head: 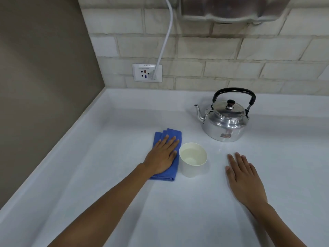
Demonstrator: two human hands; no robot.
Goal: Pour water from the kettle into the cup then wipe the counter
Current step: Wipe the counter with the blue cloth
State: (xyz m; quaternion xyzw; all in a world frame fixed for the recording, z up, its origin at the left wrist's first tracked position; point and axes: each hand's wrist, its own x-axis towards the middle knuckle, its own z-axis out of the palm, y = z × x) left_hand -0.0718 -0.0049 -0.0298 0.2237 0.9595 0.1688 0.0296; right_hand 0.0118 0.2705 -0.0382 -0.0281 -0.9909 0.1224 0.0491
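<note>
A shiny metal kettle [226, 120] with a black handle stands upright on the white counter [110, 125], spout pointing left. In front of it a white paper cup [192, 160] holds clear water. Just left of the cup lies a folded blue cloth [168, 134]. My left hand [162, 155] lies flat on the cloth, fingers spread, covering its middle. My right hand [243, 177] rests flat on the bare counter to the right of the cup, fingers apart, holding nothing.
A brick-tiled wall runs along the back with a socket plate [147, 73] and a white cable [165, 38] plugged into it. A plain brown wall closes off the left side. A blurred metal fixture [229, 9] hangs at the top.
</note>
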